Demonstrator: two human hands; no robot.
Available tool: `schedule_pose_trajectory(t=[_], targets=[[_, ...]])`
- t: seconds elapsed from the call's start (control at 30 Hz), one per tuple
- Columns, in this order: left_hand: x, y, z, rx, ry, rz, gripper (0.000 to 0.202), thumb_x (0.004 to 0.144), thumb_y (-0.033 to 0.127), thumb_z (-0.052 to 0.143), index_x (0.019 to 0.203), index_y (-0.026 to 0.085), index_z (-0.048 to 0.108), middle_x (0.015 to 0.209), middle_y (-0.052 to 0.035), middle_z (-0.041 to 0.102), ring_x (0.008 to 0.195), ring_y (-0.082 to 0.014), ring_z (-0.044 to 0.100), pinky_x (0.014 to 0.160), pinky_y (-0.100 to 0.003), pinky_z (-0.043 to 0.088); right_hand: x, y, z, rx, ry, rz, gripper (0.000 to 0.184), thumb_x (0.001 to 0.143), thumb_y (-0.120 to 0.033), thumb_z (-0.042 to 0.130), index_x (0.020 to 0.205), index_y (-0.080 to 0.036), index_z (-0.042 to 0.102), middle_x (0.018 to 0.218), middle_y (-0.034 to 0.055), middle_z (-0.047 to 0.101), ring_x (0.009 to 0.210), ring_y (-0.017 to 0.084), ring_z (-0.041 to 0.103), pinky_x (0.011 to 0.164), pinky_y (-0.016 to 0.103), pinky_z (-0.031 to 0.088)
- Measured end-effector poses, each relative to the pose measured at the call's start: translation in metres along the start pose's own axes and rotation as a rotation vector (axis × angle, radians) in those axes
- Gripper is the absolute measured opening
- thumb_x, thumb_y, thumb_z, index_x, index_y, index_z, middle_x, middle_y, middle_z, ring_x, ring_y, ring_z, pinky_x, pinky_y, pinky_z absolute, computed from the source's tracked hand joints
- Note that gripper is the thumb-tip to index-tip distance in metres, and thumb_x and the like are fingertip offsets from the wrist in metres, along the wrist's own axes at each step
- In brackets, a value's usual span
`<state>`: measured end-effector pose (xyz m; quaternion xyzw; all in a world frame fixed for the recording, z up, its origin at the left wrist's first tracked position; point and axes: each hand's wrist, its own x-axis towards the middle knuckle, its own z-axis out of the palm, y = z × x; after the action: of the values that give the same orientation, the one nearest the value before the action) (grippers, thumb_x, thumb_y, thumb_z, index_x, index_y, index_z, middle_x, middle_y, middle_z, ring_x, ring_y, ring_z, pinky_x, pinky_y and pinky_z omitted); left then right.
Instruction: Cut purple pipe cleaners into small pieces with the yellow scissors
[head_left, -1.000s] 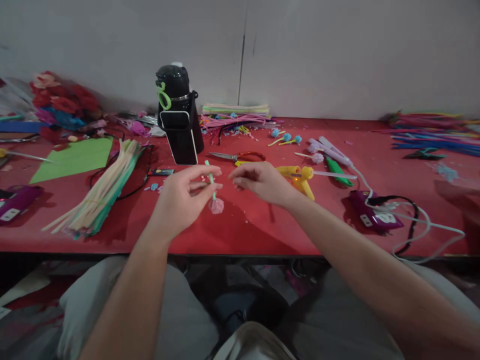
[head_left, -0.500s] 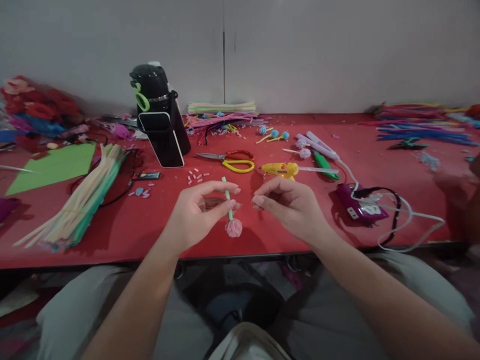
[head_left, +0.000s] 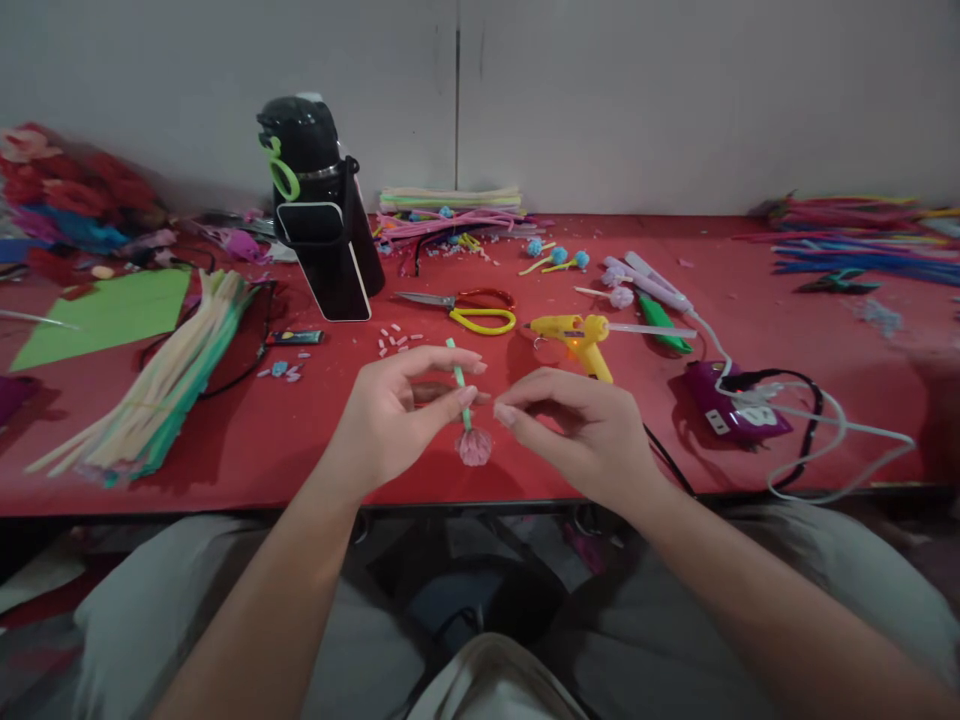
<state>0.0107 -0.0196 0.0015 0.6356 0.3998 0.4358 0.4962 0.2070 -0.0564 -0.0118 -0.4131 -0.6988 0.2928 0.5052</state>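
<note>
Between the thumb and fingers of my left hand (head_left: 390,415) is the green stem of a small pipe-cleaner flower (head_left: 474,447). Its pink fuzzy head hangs downward, just above the red table. My right hand (head_left: 574,425) is closed in a pinch just right of the stem, apart from it; anything between the fingertips is too small to make out. Beyond my hands lie small pink cut pieces (head_left: 394,340), scissors (head_left: 480,312) with red and yellow handles, and a yellow glue gun (head_left: 574,335) with a clear glue stick in its back.
A black bottle (head_left: 307,140) with a phone (head_left: 330,265) against it stands back left. Bundled pale pipe cleaners (head_left: 169,380) lie on the left. A purple power strip (head_left: 731,405) with loose cables sits right. Small blue flowers (head_left: 559,256) and a lilac tool (head_left: 656,282) lie behind the glue gun.
My right hand has moved left, closer to the flower stem. My left hand keeps its grip on the flower. The whole view has shifted slightly, and more of the glue gun shows.
</note>
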Motion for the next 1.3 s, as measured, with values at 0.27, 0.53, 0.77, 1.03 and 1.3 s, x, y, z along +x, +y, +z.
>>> schedule_pose_trajectory(t=[0.27,0.53,0.77,1.03,1.3], targets=[[0.0006,-0.0021,-0.0006,0.091,0.034,0.049,0.026,0.080,0.025,0.080,0.104,0.017,0.077,0.104,-0.0076,0.078,0.084,-0.0180,0.074,0.072,-0.026,0.066,-0.0020,-0.0004,0.0036,-0.152,-0.030,-0.040,0.005,0.090,-0.017,0.070,0.087,-0.020,0.073,0.083,0.0007,0.076,0.071,0.012,0.068,0.068,0.022,0.055],[0.0002,-0.0033,-0.0013,0.082,0.035,0.034,0.026,0.080,0.025,0.080,0.104,0.018,0.077,0.104,-0.0067,0.078,0.084,-0.0184,0.075,0.076,-0.030,0.066,-0.0032,0.0038,0.0060,-0.265,-0.048,-0.244,0.011,0.093,-0.013,0.064,0.093,-0.021,0.071,0.092,0.0044,0.069,0.083,0.014,0.067,0.077,0.027,0.056],[-0.0002,-0.0036,-0.0013,0.046,0.026,-0.006,0.028,0.079,0.026,0.081,0.105,0.018,0.077,0.105,-0.0068,0.076,0.082,-0.0188,0.076,0.076,-0.031,0.067,-0.0073,0.0066,0.0103,-0.383,-0.065,-0.371,0.014,0.097,-0.010,0.057,0.101,-0.018,0.067,0.098,0.0089,0.069,0.090,0.018,0.066,0.082,0.032,0.057],[0.0009,-0.0028,0.0019,-0.017,0.063,-0.075,0.036,0.071,0.032,0.087,0.102,0.017,0.078,0.102,-0.0071,0.078,0.082,-0.0192,0.075,0.073,-0.030,0.067,-0.0081,0.0046,0.0100,-0.459,-0.118,-0.397,0.021,0.099,-0.009,0.049,0.104,-0.018,0.067,0.098,0.0098,0.069,0.089,0.020,0.065,0.078,0.034,0.058],[0.0012,-0.0032,0.0006,0.017,0.089,-0.047,0.033,0.073,0.033,0.086,0.101,0.018,0.077,0.099,-0.0069,0.078,0.083,-0.0205,0.077,0.074,-0.030,0.068,-0.0095,0.0030,0.0097,-0.390,-0.114,-0.386,0.019,0.099,-0.010,0.052,0.102,-0.018,0.069,0.096,0.0091,0.069,0.088,0.019,0.065,0.080,0.033,0.057]])
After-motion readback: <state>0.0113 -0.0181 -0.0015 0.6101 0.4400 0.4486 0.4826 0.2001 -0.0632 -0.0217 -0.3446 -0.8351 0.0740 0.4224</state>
